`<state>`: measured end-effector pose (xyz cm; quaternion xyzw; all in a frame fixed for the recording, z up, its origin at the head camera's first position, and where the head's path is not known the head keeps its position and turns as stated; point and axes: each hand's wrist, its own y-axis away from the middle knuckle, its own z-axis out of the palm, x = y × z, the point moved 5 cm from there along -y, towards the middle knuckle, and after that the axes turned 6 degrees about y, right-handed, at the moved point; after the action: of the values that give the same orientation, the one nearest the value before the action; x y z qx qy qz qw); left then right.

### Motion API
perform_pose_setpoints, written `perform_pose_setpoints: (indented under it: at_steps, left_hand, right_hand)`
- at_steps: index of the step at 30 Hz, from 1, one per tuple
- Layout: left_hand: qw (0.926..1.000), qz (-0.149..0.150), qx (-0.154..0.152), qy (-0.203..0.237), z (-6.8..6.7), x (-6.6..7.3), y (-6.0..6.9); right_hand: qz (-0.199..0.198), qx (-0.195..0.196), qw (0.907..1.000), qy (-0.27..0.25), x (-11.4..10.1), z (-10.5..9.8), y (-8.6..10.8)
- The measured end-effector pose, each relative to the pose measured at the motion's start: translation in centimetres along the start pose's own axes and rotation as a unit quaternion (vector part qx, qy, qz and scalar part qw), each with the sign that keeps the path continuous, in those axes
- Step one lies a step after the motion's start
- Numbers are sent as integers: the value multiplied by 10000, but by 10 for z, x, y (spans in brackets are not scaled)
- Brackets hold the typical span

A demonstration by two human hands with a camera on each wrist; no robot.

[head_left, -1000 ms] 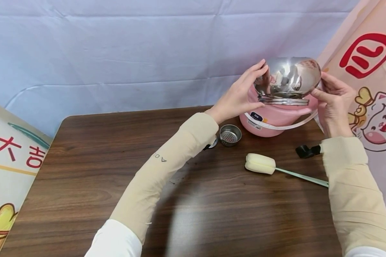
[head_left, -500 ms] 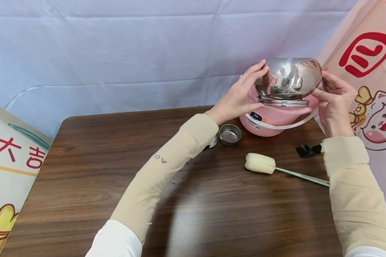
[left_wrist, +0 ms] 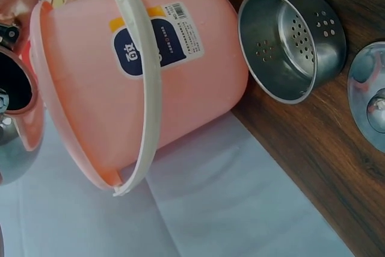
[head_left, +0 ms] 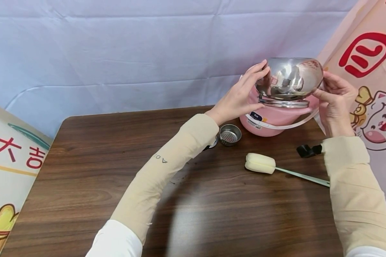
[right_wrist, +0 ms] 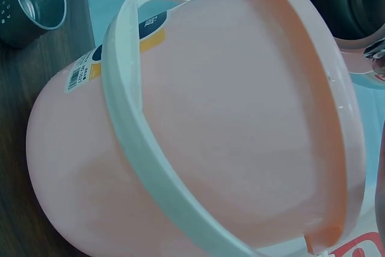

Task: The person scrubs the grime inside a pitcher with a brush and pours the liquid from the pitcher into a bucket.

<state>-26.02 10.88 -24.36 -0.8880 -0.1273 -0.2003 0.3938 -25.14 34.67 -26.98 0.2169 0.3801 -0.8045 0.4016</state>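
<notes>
A shiny stainless steel pot [head_left: 289,78], which looks like a teapot, is held upside down over a pink bucket [head_left: 260,131]. Its dark open mouth faces down in the right wrist view, where the pot's inside [right_wrist: 337,4] shows beyond the bucket rim. My left hand [head_left: 239,94] grips the pot's left side, fingers on the curved body and thumb by the rim. On the opposite side, my right hand [head_left: 337,98] pinches the pot between thumb and fingers; whether a handle is there is hidden. The bucket's white handle [left_wrist: 150,106] hangs down in front.
Left of the bucket stands a perforated metal strainer [head_left: 229,137]; a round metal lid with a knob [left_wrist: 366,79] lies beside it, partly behind my left sleeve. A yellow sponge brush [head_left: 260,163] lies in front. Light blue cloth [head_left: 132,53] hangs behind the wooden table [head_left: 99,171].
The pot has shifted very slightly to the right and its rim sits a touch lower. Both hands keep their hold; the bucket, strainer and brush have not moved.
</notes>
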Motion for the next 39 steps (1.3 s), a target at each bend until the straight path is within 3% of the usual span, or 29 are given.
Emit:
perform_pose_setpoints:
  at_steps: [8,20,26,29,31,35,39]
  left_hand:
    - [9997,-112,169,132,-2,1,-1]
    - [9967,-725,302,182,-11,4,-11]
    - [9929,-962,524,458,-17,4,-14]
    - [9886,-1146,618,752,-20,4,-16]
    - [9837,-1427,570,931,-22,4,-17]
    - [9709,-1981,545,1231,-24,-1,-18]
    - [9547,-2400,686,1622,-29,-6,-14]
  right_hand:
    - [-16,9,10000,-21,-3,2,-2]
    - [-76,-224,9986,478,-14,12,-7]
    - [238,-213,9988,367,-19,17,-10]
    - [260,-220,9986,396,-22,21,-12]
    - [373,-183,9988,267,-23,23,-12]
    - [537,-235,9980,248,-23,28,-13]
    - [694,-490,9944,627,-23,35,-10]
